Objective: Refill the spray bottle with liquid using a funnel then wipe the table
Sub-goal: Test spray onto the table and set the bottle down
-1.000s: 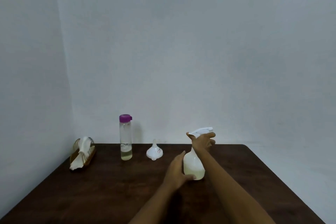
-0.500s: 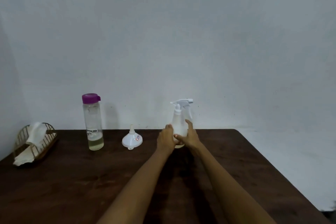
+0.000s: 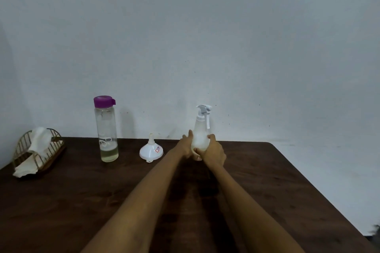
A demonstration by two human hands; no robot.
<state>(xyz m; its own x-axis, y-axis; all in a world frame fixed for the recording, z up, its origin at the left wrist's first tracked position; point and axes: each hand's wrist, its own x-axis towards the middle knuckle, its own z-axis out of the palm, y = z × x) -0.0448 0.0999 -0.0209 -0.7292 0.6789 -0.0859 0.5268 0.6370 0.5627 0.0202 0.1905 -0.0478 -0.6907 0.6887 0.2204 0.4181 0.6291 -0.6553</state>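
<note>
Hands, left hand (image 3: 186, 147) and right hand (image 3: 213, 151), are clamped around the spray bottle (image 3: 201, 132) right of the funnel (image 3: 151, 150); it seems light, smooth plastic, best held at its wide belly.

right hand (image 3: 213, 153): was up on the trigger head a second ago, dropped to the lower body of the spray bottle (image 3: 201, 129), wrapped round its right side
left hand (image 3: 186, 146): stayed low but shifted to cup the bottle's left side, fingers pointing up
spray bottle: went from tilted to upright, held between both hands near the table's far edge
nozzle: swung from pointing right to facing more away
view: panned right, wall notices out of shot
</note>
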